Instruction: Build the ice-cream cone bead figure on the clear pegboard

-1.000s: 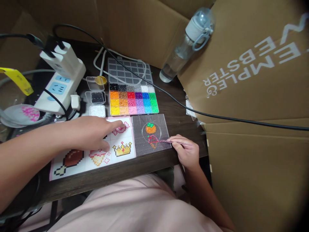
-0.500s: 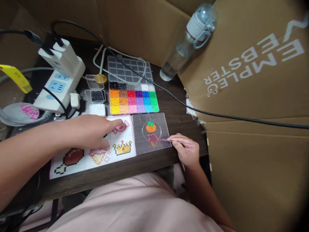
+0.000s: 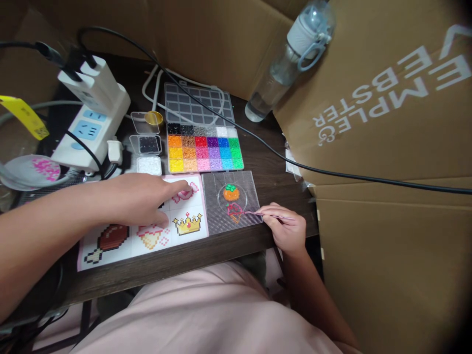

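Observation:
My left hand (image 3: 142,198) lies on the pattern sheet (image 3: 143,235), index finger stretched toward a pink picture, the other fingers curled. My right hand (image 3: 285,230) pinches a thin pink tweezer tool (image 3: 258,214) at the table's front edge. Its tip touches the red and orange bead figure (image 3: 234,212) on the clear pegboard (image 3: 230,202). An orange bead fruit with a green top (image 3: 231,192) sits just above that figure. The open bead box (image 3: 203,150), with coloured compartments, stands behind the pegboard.
A white power strip (image 3: 88,123) with plugs stands at the left, and a black cable (image 3: 295,164) crosses the table. A water bottle (image 3: 283,69) leans on cardboard (image 3: 387,123) at the right. Small bead tubs (image 3: 148,145) sit beside the box.
Both hands stay where they were. The view has drifted slightly, so everything sits a little higher in the picture.

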Motion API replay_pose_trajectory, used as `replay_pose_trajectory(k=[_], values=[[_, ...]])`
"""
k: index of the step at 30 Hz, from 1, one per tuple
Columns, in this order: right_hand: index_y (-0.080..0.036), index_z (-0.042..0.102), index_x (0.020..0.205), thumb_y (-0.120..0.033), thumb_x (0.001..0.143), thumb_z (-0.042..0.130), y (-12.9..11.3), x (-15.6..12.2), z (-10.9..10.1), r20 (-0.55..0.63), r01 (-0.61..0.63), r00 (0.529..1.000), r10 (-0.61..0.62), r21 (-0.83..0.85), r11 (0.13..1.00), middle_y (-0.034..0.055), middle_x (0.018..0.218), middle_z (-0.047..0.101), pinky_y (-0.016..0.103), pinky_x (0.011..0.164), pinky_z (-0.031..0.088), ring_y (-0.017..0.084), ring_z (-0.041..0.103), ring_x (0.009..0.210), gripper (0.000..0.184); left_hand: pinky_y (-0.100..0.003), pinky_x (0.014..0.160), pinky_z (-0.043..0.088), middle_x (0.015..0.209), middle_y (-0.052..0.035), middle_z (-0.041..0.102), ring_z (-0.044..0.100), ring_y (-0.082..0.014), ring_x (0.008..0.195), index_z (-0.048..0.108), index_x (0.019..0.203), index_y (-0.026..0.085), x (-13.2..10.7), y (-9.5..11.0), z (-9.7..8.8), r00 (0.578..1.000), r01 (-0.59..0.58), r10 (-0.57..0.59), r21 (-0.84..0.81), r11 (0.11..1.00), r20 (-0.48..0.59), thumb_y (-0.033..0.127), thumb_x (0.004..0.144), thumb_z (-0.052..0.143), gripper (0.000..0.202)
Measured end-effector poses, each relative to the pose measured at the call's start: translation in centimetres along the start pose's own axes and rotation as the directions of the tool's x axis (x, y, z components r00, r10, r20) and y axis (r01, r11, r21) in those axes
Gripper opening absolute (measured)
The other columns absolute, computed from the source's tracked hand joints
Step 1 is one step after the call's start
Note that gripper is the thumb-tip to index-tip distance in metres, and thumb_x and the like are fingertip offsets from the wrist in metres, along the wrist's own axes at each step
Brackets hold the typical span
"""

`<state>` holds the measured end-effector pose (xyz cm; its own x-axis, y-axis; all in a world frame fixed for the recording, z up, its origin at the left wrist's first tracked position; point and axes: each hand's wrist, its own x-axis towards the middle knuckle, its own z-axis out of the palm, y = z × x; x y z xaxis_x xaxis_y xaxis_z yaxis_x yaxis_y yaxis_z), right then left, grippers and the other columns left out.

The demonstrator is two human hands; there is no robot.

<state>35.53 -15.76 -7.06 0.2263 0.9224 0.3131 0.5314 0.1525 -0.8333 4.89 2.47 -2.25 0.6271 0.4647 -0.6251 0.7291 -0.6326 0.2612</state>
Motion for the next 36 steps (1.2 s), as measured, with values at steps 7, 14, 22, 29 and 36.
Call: replay_pose_trajectory(k=[7, 14, 22, 29, 36], values=[[-0.025, 0.081, 0.076, -0.017, 0.084, 0.072, 0.04, 0.09, 0.07, -0.004, 0.034, 0.999, -0.034, 0.011, 0.999, 0.0039, 0.076, 0.081, 0.038, 0.073, 0.06, 0.022, 0.077, 0.068, 0.015, -0.039, 0.062, 0.041, 0.095, -0.0141, 0.074, 0.067, -0.0334, 0.078, 0.046, 0.149, 0.038, -0.09, -0.03, 0.03, 1.0, -0.018, 0.018, 0.053, 0.998, -0.003, 0.049, 0.069, 0.072, 0.085], [-0.024, 0.081, 0.075, -0.016, 0.083, 0.073, 0.04, 0.08, 0.16, -0.014, 0.049, 0.999, -0.049, 0.012, 0.999, 0.0037, 0.075, 0.081, 0.037, 0.071, 0.06, 0.021, 0.076, 0.067, 0.014, -0.034, 0.054, 0.038, 0.086, -0.0118, 0.075, 0.066, -0.029, 0.07, 0.054, 0.143, 0.033, -0.36, 0.16, 0.07, 0.993, -0.073, 0.082, 0.101, 0.992, -0.084, 0.043, 0.071, 0.071, 0.075], [-0.025, 0.081, 0.077, -0.014, 0.084, 0.073, -0.01, 0.09, 0.14, -0.012, 0.062, 0.998, -0.062, 0.013, 0.998, 0.0032, 0.076, 0.081, 0.037, 0.071, 0.06, 0.021, 0.077, 0.068, 0.016, -0.031, 0.053, 0.038, 0.087, -0.0109, 0.076, 0.066, -0.0274, 0.068, 0.053, 0.144, 0.03, -0.53, 0.23, 0.01, 0.991, -0.088, 0.101, 0.148, 0.985, -0.087, 0.04, 0.073, 0.069, 0.073], [-0.026, 0.082, 0.081, -0.008, 0.083, 0.073, 0.2, 0.01, 0.13, -0.008, 0.094, 0.996, -0.094, 0.043, 0.995, 0.0025, 0.079, 0.082, 0.035, 0.071, 0.059, 0.02, 0.077, 0.069, 0.019, -0.033, 0.053, 0.038, 0.086, -0.0104, 0.075, 0.066, -0.0277, 0.068, 0.055, 0.142, 0.032, -0.38, 0.27, 0.14, 0.994, -0.059, 0.071, 0.134, 0.989, -0.082, 0.041, 0.072, 0.071, 0.073], [-0.026, 0.082, 0.083, -0.005, 0.082, 0.074, 0.12, 0.07, 0.16, -0.007, 0.106, 0.994, -0.106, 0.052, 0.993, 0.0019, 0.08, 0.082, 0.034, 0.071, 0.058, 0.019, 0.077, 0.07, 0.023, -0.033, 0.053, 0.037, 0.083, -0.0098, 0.074, 0.064, -0.0264, 0.065, 0.054, 0.144, 0.035, -0.42, 0.29, 0.14, 0.994, -0.047, 0.056, 0.1, 0.994, -0.091, 0.041, 0.07, 0.074, 0.077]])
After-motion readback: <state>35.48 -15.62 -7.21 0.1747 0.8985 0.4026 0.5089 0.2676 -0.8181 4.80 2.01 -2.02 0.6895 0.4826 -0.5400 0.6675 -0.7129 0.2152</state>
